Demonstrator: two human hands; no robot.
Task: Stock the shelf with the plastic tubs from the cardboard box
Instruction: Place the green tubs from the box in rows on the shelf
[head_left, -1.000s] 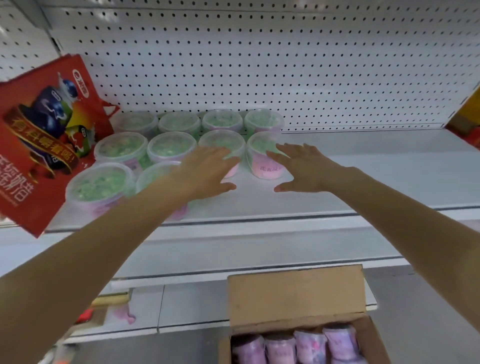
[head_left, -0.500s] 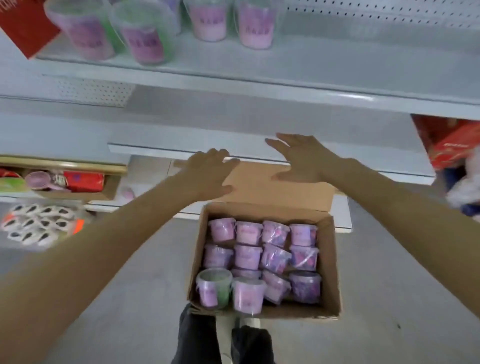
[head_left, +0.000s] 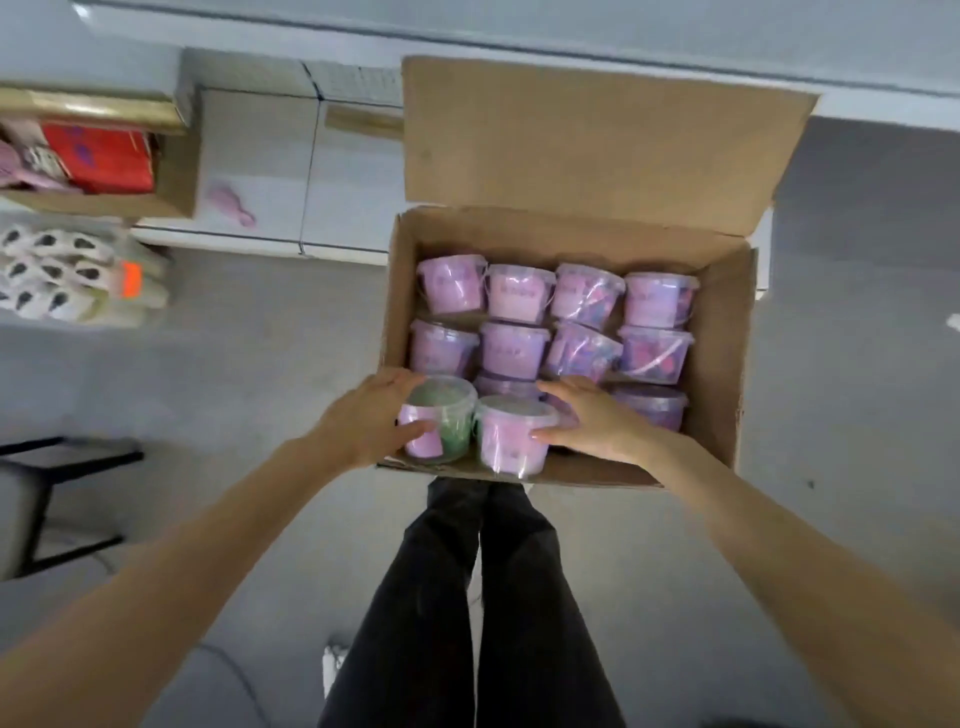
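Left hand (head_left: 371, 422), right hand (head_left: 589, 415) lowered, clasping front tubs (head_left: 511, 439).

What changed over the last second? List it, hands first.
Both hands dropped from the shelf into the box. The left hand now grips the green tub at the near left corner; the right hand grips the pink tub beside it. Neither tub has lifted yet. The other tubs and the open flap stayed put.

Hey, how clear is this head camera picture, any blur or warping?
Head view: soft motion blur all over, so the labels on the tubs are unreadable; wide-angle warping bows the shelf edge; lighting is flat, with no hard shadows.
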